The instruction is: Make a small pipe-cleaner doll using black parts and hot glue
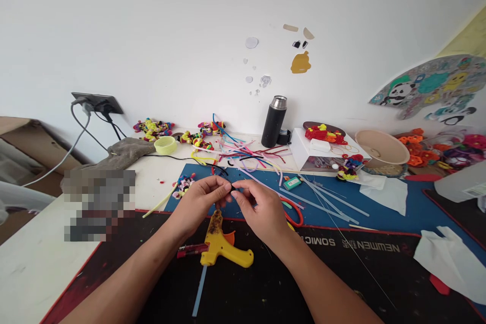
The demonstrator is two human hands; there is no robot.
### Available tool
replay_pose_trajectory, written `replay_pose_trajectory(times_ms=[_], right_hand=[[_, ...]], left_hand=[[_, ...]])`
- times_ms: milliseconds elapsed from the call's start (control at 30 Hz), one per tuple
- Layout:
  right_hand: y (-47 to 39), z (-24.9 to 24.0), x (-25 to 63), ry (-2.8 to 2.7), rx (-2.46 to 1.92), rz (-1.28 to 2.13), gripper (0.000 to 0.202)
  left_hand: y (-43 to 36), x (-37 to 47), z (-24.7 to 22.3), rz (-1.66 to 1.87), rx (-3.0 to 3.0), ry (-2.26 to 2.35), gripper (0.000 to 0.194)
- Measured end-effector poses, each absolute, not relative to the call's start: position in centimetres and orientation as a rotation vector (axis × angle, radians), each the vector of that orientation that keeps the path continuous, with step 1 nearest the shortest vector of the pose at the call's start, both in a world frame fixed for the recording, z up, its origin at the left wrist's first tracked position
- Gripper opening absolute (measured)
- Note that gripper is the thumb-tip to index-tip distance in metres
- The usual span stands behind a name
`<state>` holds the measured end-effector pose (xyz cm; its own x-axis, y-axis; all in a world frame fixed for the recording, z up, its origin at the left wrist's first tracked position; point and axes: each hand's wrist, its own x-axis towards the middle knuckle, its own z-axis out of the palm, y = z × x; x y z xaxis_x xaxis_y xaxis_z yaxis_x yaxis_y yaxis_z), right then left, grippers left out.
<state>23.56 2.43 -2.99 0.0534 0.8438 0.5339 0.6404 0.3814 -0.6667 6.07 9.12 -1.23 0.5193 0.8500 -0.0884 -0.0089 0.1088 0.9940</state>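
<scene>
My left hand (pixel 210 195) and my right hand (pixel 261 207) meet in the middle, thumbs and forefingers pinched together. Between the fingertips is a small black piece (pixel 232 188), mostly hidden; it may be a bit of pipe cleaner. Just below my hands a yellow hot glue gun (pixel 224 250) lies on the black mat (pixel 296 283), with a clear glue stick (pixel 200 291) sticking out of its rear end. A small pipe-cleaner figure (pixel 185 185) lies to the left of my left hand. Red-handled scissors (pixel 296 215) are partly hidden behind my right hand.
Loose pipe cleaners (pixel 250 154) lie behind my hands. A black thermos (pixel 274 121) stands by the wall, near a white box (pixel 311 154). Clear glue sticks (pixel 337 200) and a green small box (pixel 292 183) rest on the blue mat (pixel 383 223). White tissue (pixel 450 260) lies right.
</scene>
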Motion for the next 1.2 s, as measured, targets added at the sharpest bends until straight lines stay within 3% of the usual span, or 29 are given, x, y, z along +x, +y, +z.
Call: replay_pose_trajectory(times_ms=[767,1200], right_hand=[[2.51,-2.91,23.39,-1.717,-1.265,0.178,0.024],[2.07,-2.35,23.30,-1.576,-1.299,0.364,0.012]], left_hand=[[9.36,6.08,-1.50,0.815,1.259,0.854,0.035],[10.00,5.64,-1.49,0.850,1.229,0.862,0.034]])
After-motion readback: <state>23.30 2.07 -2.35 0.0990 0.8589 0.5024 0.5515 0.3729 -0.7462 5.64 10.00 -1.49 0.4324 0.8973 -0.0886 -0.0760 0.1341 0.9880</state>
